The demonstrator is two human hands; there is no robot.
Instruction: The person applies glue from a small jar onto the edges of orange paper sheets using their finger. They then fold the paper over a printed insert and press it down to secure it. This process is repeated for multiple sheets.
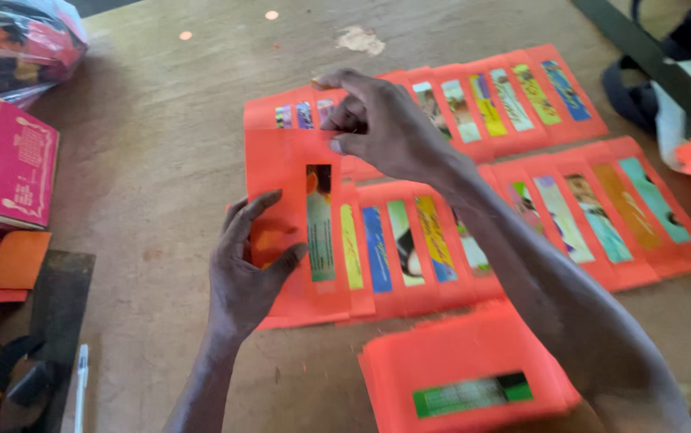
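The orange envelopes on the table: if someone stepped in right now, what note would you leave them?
Left hand: holds the lower left of one orange envelope.
Right hand: pinches that envelope's top edge.
Done: two overlapping rows of envelopes fanned across the wooden table, coloured windows showing.
Left: a stack of envelopes near the front edge, not yet fanned.

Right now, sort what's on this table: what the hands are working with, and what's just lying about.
In hand:
left hand
right hand
orange envelope
overlapping envelope rows
envelope stack

Lying about:
pink box
plastic bag
white pen
orange scraps
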